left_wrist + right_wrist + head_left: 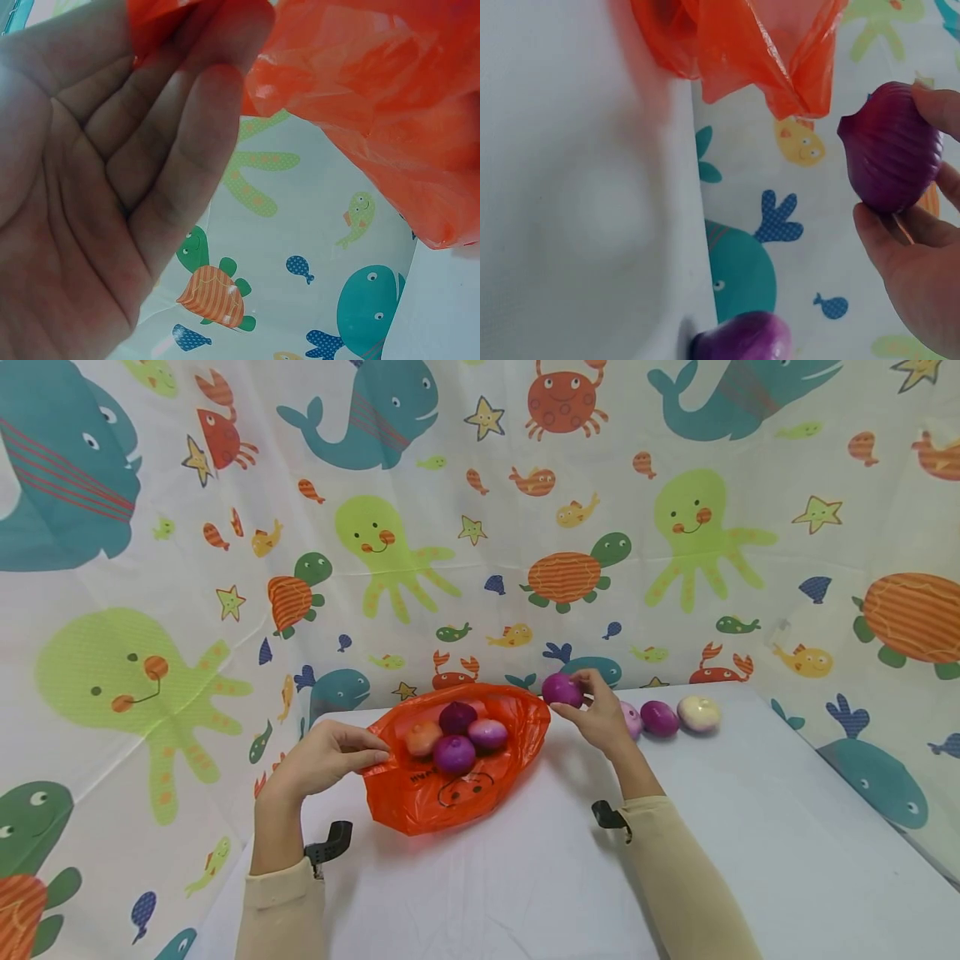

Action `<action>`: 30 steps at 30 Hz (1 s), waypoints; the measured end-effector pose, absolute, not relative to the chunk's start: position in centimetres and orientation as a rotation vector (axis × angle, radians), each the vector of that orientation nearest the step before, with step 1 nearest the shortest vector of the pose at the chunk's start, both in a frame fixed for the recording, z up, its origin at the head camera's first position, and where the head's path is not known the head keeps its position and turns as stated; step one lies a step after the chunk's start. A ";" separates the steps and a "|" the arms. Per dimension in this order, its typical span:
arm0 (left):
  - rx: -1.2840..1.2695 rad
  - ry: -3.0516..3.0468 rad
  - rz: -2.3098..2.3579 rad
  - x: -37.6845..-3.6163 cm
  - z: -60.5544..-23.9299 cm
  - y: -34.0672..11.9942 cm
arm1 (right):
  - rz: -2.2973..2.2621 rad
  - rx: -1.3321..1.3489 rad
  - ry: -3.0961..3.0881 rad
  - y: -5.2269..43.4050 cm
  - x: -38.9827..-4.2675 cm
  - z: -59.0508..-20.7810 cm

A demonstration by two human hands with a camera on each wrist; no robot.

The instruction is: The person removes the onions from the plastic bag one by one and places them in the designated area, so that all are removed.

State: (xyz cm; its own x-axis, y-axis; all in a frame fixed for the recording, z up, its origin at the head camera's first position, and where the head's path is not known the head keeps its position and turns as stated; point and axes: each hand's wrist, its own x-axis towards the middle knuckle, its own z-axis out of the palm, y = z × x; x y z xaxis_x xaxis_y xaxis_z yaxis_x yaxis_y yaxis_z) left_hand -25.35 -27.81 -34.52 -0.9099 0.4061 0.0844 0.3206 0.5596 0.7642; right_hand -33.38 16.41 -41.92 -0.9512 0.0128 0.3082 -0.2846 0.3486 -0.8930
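An orange-red plastic bag point(420, 806) lies spread on the white table, with several onions on it: a dark purple onion point(458, 718), a bright purple onion point(454, 755), a pale pink-purple onion point(488, 734) and an orange-brown onion point(423, 738). My left hand point(330, 758) pinches the bag's left edge between thumb and fingers; the left wrist view shows this hand point(97, 172) with its fingertips partly behind the film. In my right hand point(602, 714) is a purple onion point(892, 146), gripped by the fingertips and raised beside the bag's right edge.
Right of the right hand, a row stands on the table point(750, 827): a pinkish onion point(631, 720) partly behind the wrist, a purple onion point(660, 718) and a cream-white onion point(699, 714). A curtain with sea animals point(480, 593) hangs behind and to the left.
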 end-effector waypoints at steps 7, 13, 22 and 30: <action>0.617 2.692 1.274 -25.4 -34.6 -27.8 | 1.593 0.250 -2.430 16.9 -33.5 -42.2; 0.626 2.695 1.269 -25.5 -34.6 -27.8 | 1.569 0.227 -2.450 17.2 -33.8 -42.7; 0.614 2.692 1.267 -25.4 -34.5 -27.8 | 1.528 0.207 -2.477 17.7 -34.2 -43.5; 0.632 2.682 1.276 -25.5 -34.6 -27.8 | 1.486 0.210 -2.516 17.9 -34.2 -43.8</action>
State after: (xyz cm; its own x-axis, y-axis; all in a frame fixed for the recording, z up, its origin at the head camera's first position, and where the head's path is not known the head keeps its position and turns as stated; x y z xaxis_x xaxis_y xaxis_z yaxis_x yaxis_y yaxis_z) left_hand -25.50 -27.75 -34.57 -0.9081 0.4107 0.0821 0.3228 0.5615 0.7619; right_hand -34.20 17.93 -43.76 -0.9674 -0.0152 0.2526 -0.2286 0.4812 -0.8463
